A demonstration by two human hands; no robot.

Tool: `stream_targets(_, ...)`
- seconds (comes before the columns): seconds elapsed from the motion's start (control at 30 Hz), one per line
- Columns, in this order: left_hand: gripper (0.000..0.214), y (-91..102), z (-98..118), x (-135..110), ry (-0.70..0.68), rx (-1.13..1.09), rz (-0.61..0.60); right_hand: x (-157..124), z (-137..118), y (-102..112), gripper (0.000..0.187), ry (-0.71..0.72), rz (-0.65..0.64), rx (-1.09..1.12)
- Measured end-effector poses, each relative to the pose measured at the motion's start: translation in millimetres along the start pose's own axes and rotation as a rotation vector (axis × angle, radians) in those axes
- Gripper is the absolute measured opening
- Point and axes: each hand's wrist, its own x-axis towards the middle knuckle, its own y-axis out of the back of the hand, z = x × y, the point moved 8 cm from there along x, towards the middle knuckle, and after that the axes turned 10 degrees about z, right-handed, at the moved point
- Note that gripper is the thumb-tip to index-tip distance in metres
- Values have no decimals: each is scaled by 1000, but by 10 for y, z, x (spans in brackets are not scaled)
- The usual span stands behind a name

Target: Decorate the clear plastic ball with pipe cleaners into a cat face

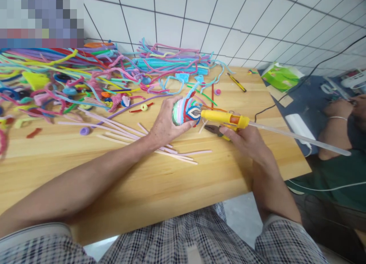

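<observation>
My left hand (167, 123) is closed around a small rounded piece (183, 110) covered in coloured pipe cleaners, green, lilac, red and blue, with a curl standing up from its top. In my right hand (247, 140) is a yellow hot glue gun (225, 118), a long clear glue stick (300, 137) poking out of its back. The gun's nozzle points left, at the red and blue side of the piece; whether it touches I cannot tell. Just below the gun lie pliers (214, 129) with dark jaws, partly hidden by my right hand. Pale pink pipe cleaners (128, 134) lie under my left wrist.
Heaps of coloured pipe cleaners (71, 77) cover the table's back left, with a turquoise bundle (171, 65) by the tiled wall. A yellow cutter knife (236, 82) lies at the back. On the right are a green packet (281, 77), a black cable (303, 79) and another person's arm (336, 126).
</observation>
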Motion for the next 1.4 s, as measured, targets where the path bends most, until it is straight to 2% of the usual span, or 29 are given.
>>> stream_targets(0.23, 90, 10, 9, 5, -31, 7, -10, 6, -26, 29, 47, 3, -20, -7)
stream_targets(0.43, 93, 6, -12, 3, -20, 1, 6, 1, 82, 54, 45, -55, -21, -52)
stream_targets(1.0, 92, 7, -14, 1, -19, 27, 9, 7, 148, 133, 43, -48, -25, -123)
stream_targets(1.4, 90, -4, 39, -8, -50, 75, 9, 12, 135, 125, 51, -7, -42, -133)
